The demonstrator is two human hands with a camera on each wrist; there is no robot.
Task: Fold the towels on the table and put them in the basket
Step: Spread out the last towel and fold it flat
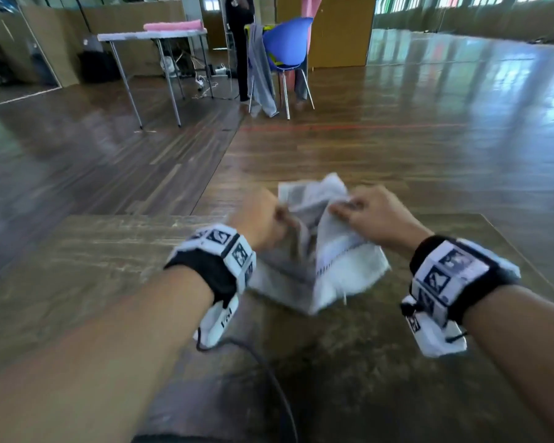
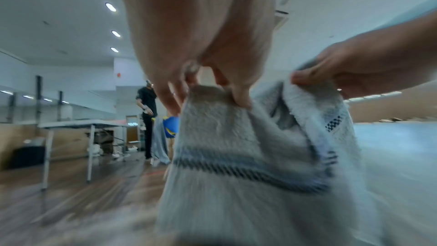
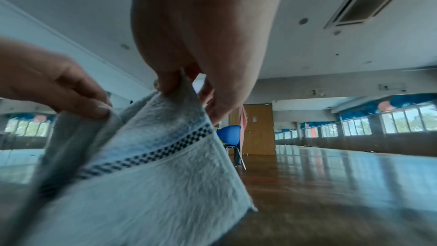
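A white towel (image 1: 320, 251) with a dark checked stripe hangs crumpled between both hands over the far part of the brown table (image 1: 77, 282). My left hand (image 1: 266, 215) pinches its upper edge on the left, and my right hand (image 1: 359, 209) pinches the edge on the right. The towel's lower part droops onto the table top. In the left wrist view my left hand (image 2: 205, 89) pinches the towel (image 2: 236, 147) edge. The right wrist view shows thumb and fingers of my right hand (image 3: 175, 81) pinching the towel (image 3: 153, 166) top. No basket is in view.
Beyond the table's far edge lies wooden floor. A folding table (image 1: 154, 36) with a pink towel (image 1: 173, 25) stands at the back left. A blue chair (image 1: 288, 43) draped with grey cloth stands beside a person in black (image 1: 240, 33).
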